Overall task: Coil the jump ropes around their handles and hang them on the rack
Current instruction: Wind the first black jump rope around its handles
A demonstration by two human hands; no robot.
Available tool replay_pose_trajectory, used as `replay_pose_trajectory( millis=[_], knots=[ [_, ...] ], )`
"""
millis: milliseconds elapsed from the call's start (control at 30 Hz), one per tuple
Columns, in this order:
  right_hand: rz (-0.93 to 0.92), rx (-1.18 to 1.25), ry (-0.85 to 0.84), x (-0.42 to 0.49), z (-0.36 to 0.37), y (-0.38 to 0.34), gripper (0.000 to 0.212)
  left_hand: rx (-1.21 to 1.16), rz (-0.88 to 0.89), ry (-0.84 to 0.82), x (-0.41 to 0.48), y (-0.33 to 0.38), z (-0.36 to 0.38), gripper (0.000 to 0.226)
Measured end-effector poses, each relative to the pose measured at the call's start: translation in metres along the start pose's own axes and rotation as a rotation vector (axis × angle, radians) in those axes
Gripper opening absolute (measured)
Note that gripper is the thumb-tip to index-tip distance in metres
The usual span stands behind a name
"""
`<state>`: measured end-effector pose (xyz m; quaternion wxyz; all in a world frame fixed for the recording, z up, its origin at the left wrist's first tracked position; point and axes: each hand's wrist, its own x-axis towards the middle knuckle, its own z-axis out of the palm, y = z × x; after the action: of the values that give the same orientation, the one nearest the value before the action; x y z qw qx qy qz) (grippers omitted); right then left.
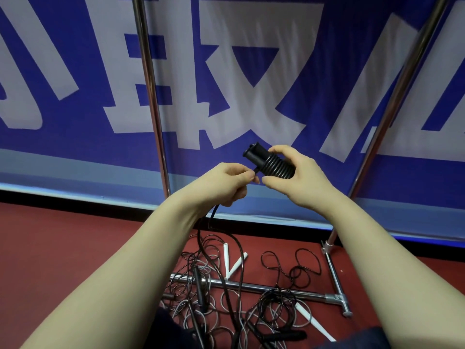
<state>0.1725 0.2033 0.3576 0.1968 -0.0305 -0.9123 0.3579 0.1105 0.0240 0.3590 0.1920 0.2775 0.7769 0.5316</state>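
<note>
My right hand [297, 172] grips a pair of black jump-rope handles [255, 154] held side by side, with black rope coiled in tight turns [276, 167] around them. My left hand [231, 182] pinches the free stretch of that same black rope [201, 238] just left of the coil; the rope runs down from my fist to the floor. Both hands are at chest height in front of the rack's two metal uprights [151, 96], [392, 109].
On the red floor [75, 248] lies a tangle of black and grey jump ropes [276, 298] with white handles [234, 265] and black handles [198, 285], draped over the rack's chrome base bar [302, 293]. A blue banner with white characters [251, 71] hangs behind the rack.
</note>
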Motion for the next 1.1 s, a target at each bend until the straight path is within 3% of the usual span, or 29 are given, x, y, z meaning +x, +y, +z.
replay_pose_trajectory(
  millis=[100,333,533,633,833,1000,1100],
  knots=[
    [-0.046,-0.176,-0.005,-0.002,0.003,-0.004,0.051,-0.088,0.022,0.026,0.0,-0.001,0.006,0.023],
    [-0.151,-0.43,0.115,-0.001,0.012,-0.009,0.044,-0.145,-0.065,0.192,0.005,0.011,0.012,0.021],
    [-0.242,-0.702,0.316,0.0,0.03,-0.015,0.05,-0.172,-0.017,0.338,0.004,0.013,0.021,0.062],
    [-0.222,-0.814,0.426,-0.001,0.045,-0.017,0.05,-0.188,0.003,0.418,0.006,0.007,0.026,0.064],
    [-0.183,-1.048,0.55,-0.003,0.054,-0.022,0.054,-0.194,-0.029,0.416,0.008,0.008,0.023,0.059],
    [-0.321,-0.9,0.557,-0.008,0.063,-0.022,0.071,-0.187,-0.011,0.471,0.009,0.005,0.018,0.054],
    [-0.282,-0.607,0.316,-0.015,0.054,-0.034,0.051,-0.157,0.011,0.481,0.009,0.0,0.011,0.047]
  ],
)
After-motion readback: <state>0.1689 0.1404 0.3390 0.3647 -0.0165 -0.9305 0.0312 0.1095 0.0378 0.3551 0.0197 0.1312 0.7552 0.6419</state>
